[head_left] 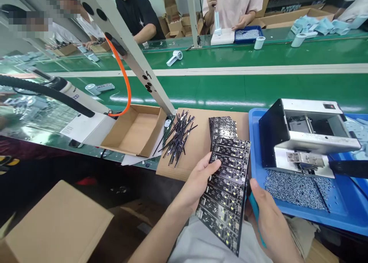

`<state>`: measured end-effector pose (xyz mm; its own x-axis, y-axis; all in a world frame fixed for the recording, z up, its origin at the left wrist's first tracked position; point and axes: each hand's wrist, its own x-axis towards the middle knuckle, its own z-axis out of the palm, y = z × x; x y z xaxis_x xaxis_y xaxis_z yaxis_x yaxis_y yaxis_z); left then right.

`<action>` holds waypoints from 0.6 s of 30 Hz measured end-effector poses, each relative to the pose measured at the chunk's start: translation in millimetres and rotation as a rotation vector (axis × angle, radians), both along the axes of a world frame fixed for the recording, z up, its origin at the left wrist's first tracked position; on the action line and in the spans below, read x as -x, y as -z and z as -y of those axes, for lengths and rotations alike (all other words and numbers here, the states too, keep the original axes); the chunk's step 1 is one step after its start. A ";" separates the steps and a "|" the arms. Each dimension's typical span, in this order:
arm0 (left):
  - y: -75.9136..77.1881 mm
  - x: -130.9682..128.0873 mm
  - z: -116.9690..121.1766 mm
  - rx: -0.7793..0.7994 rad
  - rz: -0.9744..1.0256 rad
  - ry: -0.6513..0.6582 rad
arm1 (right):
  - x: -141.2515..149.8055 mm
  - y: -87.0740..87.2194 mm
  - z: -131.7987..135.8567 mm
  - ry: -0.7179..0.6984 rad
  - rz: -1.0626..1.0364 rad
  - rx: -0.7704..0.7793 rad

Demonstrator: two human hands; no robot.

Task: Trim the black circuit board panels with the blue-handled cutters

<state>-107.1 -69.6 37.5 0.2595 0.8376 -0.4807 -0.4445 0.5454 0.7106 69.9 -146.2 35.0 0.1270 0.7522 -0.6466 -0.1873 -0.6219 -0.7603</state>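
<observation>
My left hand (198, 180) grips the left edge of a long black circuit board panel (227, 194), thumb lying over its top face. My right hand (266, 217) pinches the panel's right edge, and a teal object (254, 209) shows along that palm. The panel tilts from my lap up toward the bench. Just beyond it a stack of similar black panels (222, 127) lies on a cardboard sheet (198, 140). To the left of that stack lies a pile of thin black strips (178, 136).
A white and black cutting machine (304, 134) sits in a blue tray (339, 213) holding several small grey pieces (293, 188). An open cardboard box (135, 130) stands at left, a closed one (54, 224) near my knee. Other people work across the green conveyor (230, 86).
</observation>
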 end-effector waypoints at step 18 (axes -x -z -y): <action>9.0 0.5 -5.5 -0.013 -0.047 -0.037 | -0.9 -7.9 11.7 -0.158 0.016 0.067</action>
